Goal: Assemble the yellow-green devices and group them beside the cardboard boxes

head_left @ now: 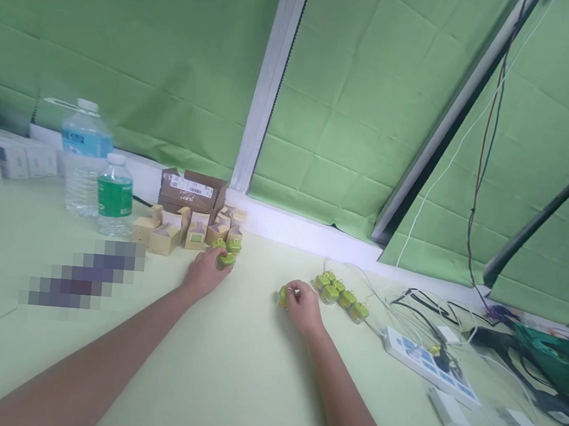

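Observation:
My left hand (207,271) reaches far across the pale green table (232,373) and its fingers close on a small green gadget (227,258) beside a cluster of small tan cardboard boxes (192,231). Other green gadgets (234,245) lie right by the boxes. My right hand (303,305) is curled round another green gadget (282,297), just left of a row of several green gadgets (340,293) lined up on the table.
Two water bottles (84,158) (114,194) stand at the left, with a brown carton (192,191) behind the small boxes. A white power strip (427,367), chargers and tangled cables (473,320) fill the right side. White boxes (10,155) sit far left along the green wall.

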The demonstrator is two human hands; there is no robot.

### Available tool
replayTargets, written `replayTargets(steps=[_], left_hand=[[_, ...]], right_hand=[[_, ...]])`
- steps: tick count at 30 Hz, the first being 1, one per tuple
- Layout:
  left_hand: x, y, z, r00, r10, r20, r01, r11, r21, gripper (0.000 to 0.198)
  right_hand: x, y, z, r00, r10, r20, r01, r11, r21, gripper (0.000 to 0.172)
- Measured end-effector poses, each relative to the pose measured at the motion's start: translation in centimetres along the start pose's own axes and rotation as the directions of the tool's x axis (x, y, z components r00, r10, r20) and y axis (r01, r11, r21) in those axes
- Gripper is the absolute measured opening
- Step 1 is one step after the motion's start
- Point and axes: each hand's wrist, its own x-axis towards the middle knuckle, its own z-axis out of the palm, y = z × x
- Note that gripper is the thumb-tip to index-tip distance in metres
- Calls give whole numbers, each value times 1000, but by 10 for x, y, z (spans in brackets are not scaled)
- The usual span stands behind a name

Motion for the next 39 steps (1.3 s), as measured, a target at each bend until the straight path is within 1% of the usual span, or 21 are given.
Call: replayTargets(steps=[2, 4, 6, 9, 13, 19, 24, 28, 34, 37, 39], left_hand=[[1, -2, -6, 1000, -17, 16, 17, 1000, 6, 29], [5, -9, -13, 998, -61, -1, 61, 998, 24, 28], [9, -20, -20, 994, -102, -40, 103, 994, 37, 29], [17, -38, -27, 986, -124, -114, 129, 991, 36, 27], [25, -51, -22, 979, -113, -169, 119, 993, 26, 32], [30, -58, -11, 971, -128, -204, 130, 991, -4, 50], [34, -65, -8, 964, -145, -221, 135, 989, -61, 52], [36, -67, -5, 963, -167, -211, 151, 985, -88, 51], [37, -65, -6, 959, -204, -198, 180, 975, -133, 50], [34, -55, -14, 956, -186, -228, 163, 980, -117, 55], [26, -39, -22, 948, -143, -285, 122, 988, -91, 60]], right_hand=[[0, 0, 0, 1000, 7, 6, -7, 1000, 10, 22], [0, 0, 0, 1000, 9, 7, -9, 1000, 13, 23], [0, 0, 0, 1000, 11, 5, -11, 1000, 18, 23], [1, 1, 0, 1000, 11, 2, -11, 999, 30, 23], [1, 2, 0, 1000, 15, 8, -15, 999, 36, 24], [1, 1, 0, 1000, 21, 9, -22, 999, 31, 24], [1, 4, 2, 999, 31, -12, -31, 999, 22, 25], [1, 9, 6, 997, 62, -56, -61, 998, 12, 27], [3, 11, 7, 997, 56, -51, -56, 998, 2, 28], [3, 11, 7, 997, 56, -50, -56, 998, 10, 29], [3, 10, 6, 997, 51, -56, -51, 999, 7, 29]])
